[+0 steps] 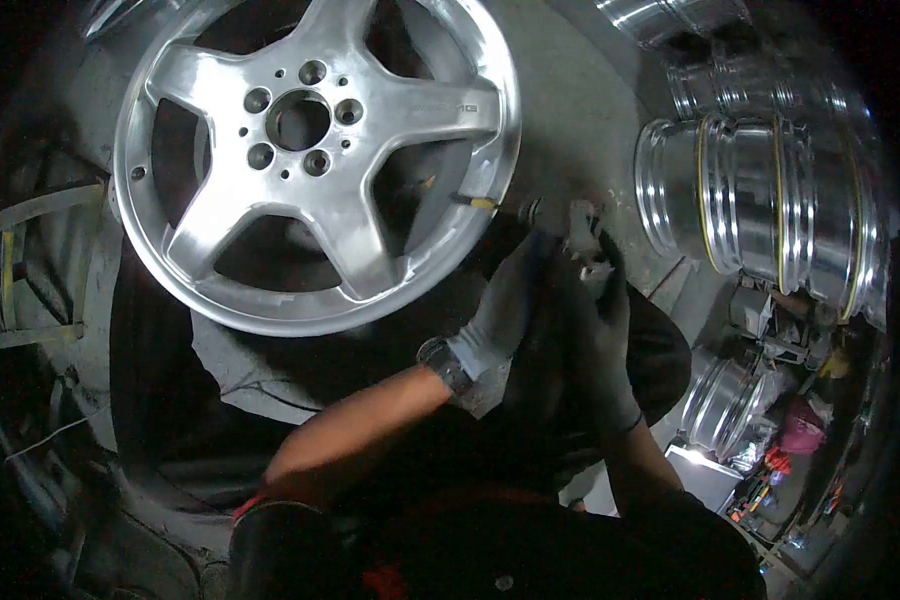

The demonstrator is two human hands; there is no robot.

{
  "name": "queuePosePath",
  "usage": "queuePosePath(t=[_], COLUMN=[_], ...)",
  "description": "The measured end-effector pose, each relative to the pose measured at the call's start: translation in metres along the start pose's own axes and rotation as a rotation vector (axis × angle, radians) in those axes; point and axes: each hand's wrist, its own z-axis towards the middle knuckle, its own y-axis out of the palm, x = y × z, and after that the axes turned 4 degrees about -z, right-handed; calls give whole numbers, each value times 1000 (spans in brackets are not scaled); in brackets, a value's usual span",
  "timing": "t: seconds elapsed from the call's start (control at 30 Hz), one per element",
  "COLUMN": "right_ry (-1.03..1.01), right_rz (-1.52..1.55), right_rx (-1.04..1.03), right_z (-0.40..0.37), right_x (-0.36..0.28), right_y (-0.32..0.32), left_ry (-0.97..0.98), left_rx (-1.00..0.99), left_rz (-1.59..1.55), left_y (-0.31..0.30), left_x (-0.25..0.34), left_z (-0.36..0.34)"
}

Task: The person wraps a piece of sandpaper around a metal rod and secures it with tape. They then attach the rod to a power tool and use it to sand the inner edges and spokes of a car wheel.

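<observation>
A polished five-spoke alloy wheel (340,235) lies face up in front of me, its lug holes around the open centre. Both my hands wear dark grey gloves and are close together, right of the wheel's lower edge. My right hand (598,335) is closed around a tool with a grey metal head (582,225); its exact kind is too dark to make out. Beside it, my left hand (505,300) has its fingers curled in shadow, and what they grip is hidden. A thin dark piece with a yellow band (482,203) shows at the wheel's rim.
Several shiny wheel rims (750,200) stand in a row on the right, with another rim (720,400) nearer me. Hand tools and a maroon bundle (802,428) lie beyond it. A metal frame (45,215) stands left; a cable (270,395) runs below the wheel.
</observation>
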Motion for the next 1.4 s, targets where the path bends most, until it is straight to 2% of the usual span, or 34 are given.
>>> queuePosePath(t=[0.03, 0.07, 0.13, 0.27, 0.33, 0.37, 0.43, 0.47, 0.53, 0.6, 0.67, 0.73, 0.77, 0.83, 0.87, 0.93, 0.97, 1.03, 1.07, 1.13, 1.2, 1.27, 1.33, 1.37, 1.4], right_ry=[1, 24, 49, 58, 51, 6, -37, -24, -9, 25, 61, 92, 118, 139, 140, 137, 123, 106, 63, 22, -44, -41, -36, 11, 58], right_rz=[1, -4, -6, 92, 124, 144, 163, 61, -39, 82, 80, 80, 147, 216, 120, 24, 116, 200, 267, 327, 112, 102, 98, 154, 212], right_rx=[-2, 0, 1, -23, 4, 1, -3, 15, 29, 13, 17, 25, 5, -13, -17, -20, -15, -7, -2, 2, 61, 61, 61, 56, 52], right_z=[-5, -11, -17, -13, -4, 1, 2, 2, -3, -18, -28, -39, -46, -50, -52, -52, -52, -47, -42, -30, -21, -24, -33, -42, -49], right_x=[1, 1, 0, -5, -9, -11, -12, -12, -11, -1, 8, 14, 17, 17, 16, 15, 15, 15, 16, 12, 0, 9, 15, 17, 19], right_y=[2, 6, 9, 13, 15, 16, 15, 15, 17, 19, 18, 19, 23, 27, 29, 30, 29, 25, 22, 20, 21, 20, 23, 28, 30], left_ry=[-100, -100, -84, -81, 50, 50, 57, 60, -75, -67, -62, 191, 191, 288, 290, 439, 443, 347, 348, 12, 73, 137, -107, -108, 232], left_rx=[47, 50, 32, -12, 30, 30, -100, -98, -47, -33, -18, -157, -157, -122, -124, -132, -137, -311, -312, -123, -125, -120, -12, -6, -79], left_rz=[42, 42, -167, -122, -232, -235, -149, -149, -216, -221, -222, 115, 120, 729, 732, 863, 862, 128, 122, -55, 0, 64, -17, -13, 491], left_y=[-3, -5, -9, -4, 9, 5, -5, -7, -10, -11, -24, -57, -63, -68, -67, -63, -58, -42, -37, -28, -22, -23, -37, -47, -57], left_x=[0, -3, -9, -2, 3, 3, 0, 0, -1, -1, -11, -34, -30, -20, -18, -15, -14, -15, -14, -10, -5, -6, -15, -19, -21], left_z=[-6, -12, -23, -16, -7, 1, 15, 13, 6, -12, -30, -40, -50, -65, -66, -66, -61, -38, -25, -3, -2, -4, -12, -23, -38])
